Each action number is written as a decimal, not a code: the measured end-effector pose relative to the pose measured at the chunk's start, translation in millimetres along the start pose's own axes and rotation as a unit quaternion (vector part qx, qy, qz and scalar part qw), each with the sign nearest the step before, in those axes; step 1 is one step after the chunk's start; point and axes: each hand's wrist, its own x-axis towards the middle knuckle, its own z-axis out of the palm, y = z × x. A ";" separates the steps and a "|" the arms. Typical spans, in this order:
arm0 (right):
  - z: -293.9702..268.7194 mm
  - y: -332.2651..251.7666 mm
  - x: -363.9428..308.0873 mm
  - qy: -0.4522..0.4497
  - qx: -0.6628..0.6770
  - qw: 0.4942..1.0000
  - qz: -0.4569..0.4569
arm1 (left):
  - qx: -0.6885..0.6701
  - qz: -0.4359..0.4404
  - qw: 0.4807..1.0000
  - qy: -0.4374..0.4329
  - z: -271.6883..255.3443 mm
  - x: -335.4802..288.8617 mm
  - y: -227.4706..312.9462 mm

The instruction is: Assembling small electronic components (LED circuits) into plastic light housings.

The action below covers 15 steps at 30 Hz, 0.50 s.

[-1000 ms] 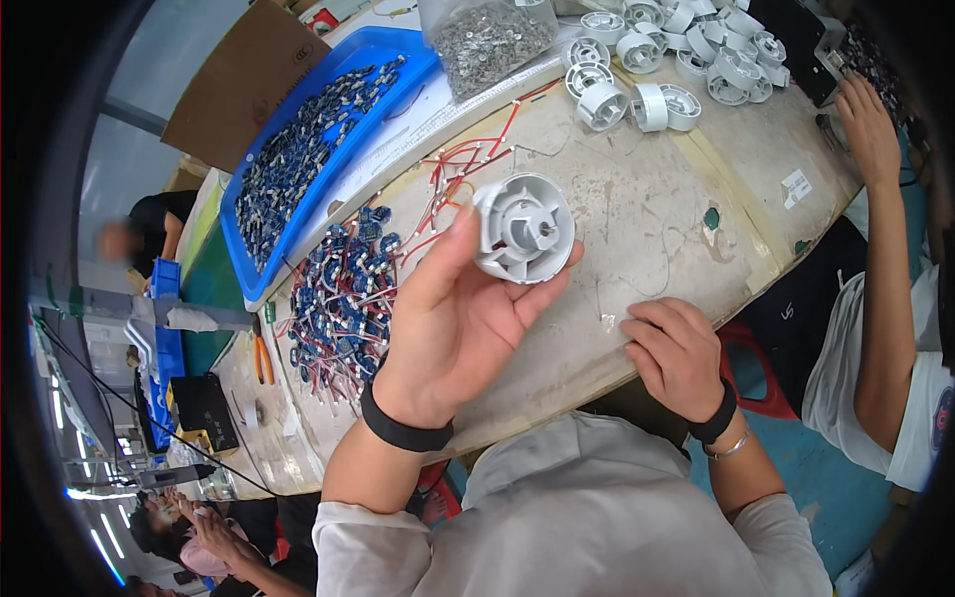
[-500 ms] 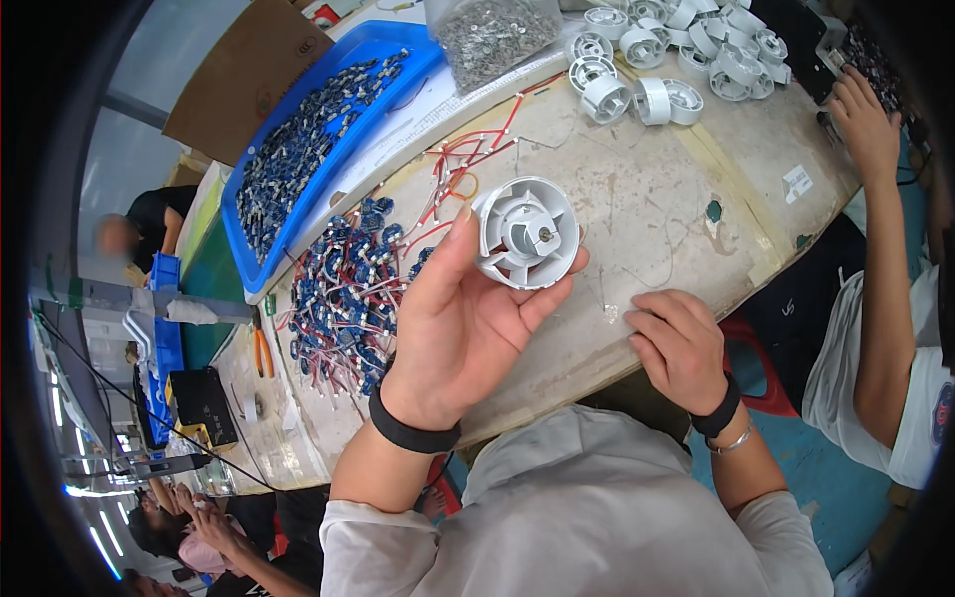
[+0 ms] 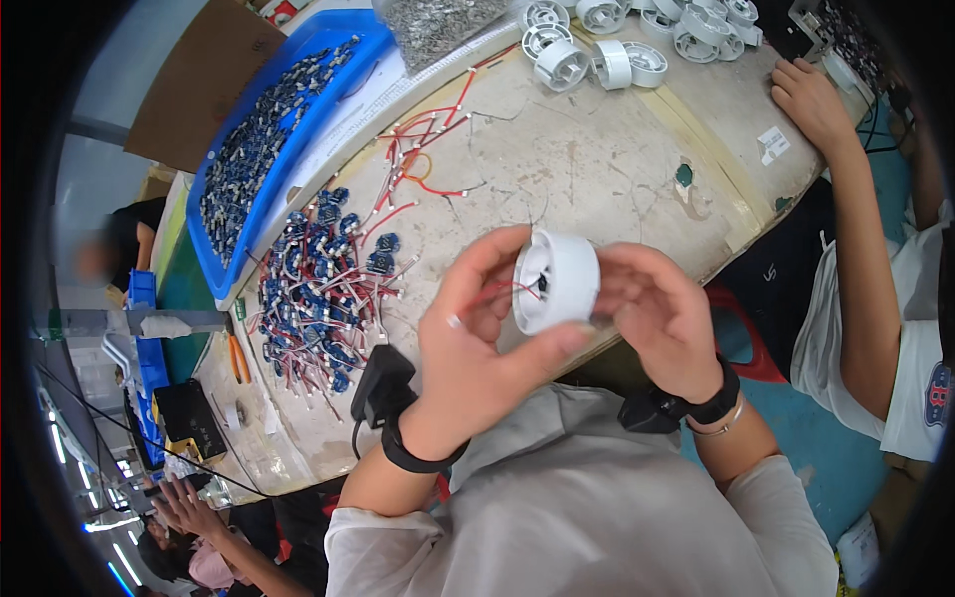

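Observation:
My left hand [image 3: 473, 343] is closed round a white plastic fan housing [image 3: 570, 282], thumb along its lower edge and fingers at its far side. The round housing stands on its side, its opening turned left. Thin red and dark wires [image 3: 509, 289] run from its centre across my left palm, with a small white plug near the thumb's base. My right hand [image 3: 668, 308] is just right of the housing, fingers curved and apart, slightly blurred. Whether its fingertips touch the housing cannot be made out. Both wrists wear black bands with black boxes.
Blue circuit boards with wires [image 3: 313, 298] lie heaped at left, beside loose red wires [image 3: 418, 149]. A blue tray [image 3: 211, 261] holds many small parts. Behind are a bag of small parts [image 3: 438, 30] and more white housings [image 3: 612, 65]. A co-worker's arm [image 3: 846, 179] rests at right.
My left hand has turned the housing onto its side, bringing the wires into sight. My right hand has risen from the table edge to the housing's right side. The whole view has shifted.

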 end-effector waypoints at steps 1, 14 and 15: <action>-1.2 0.3 0.1 0.001 -0.003 1.000 0.003 | -0.004 -0.002 1.000 0.000 -1.0 -1.2 -2.9; 5.8 17.0 -3.3 -0.011 0.251 0.951 0.178 | 0.410 0.275 0.868 -0.047 -5.3 -9.1 -11.7; 3.5 19.2 -4.1 -0.018 0.257 0.949 0.183 | 0.407 0.269 0.870 -0.063 -6.9 -8.8 -12.3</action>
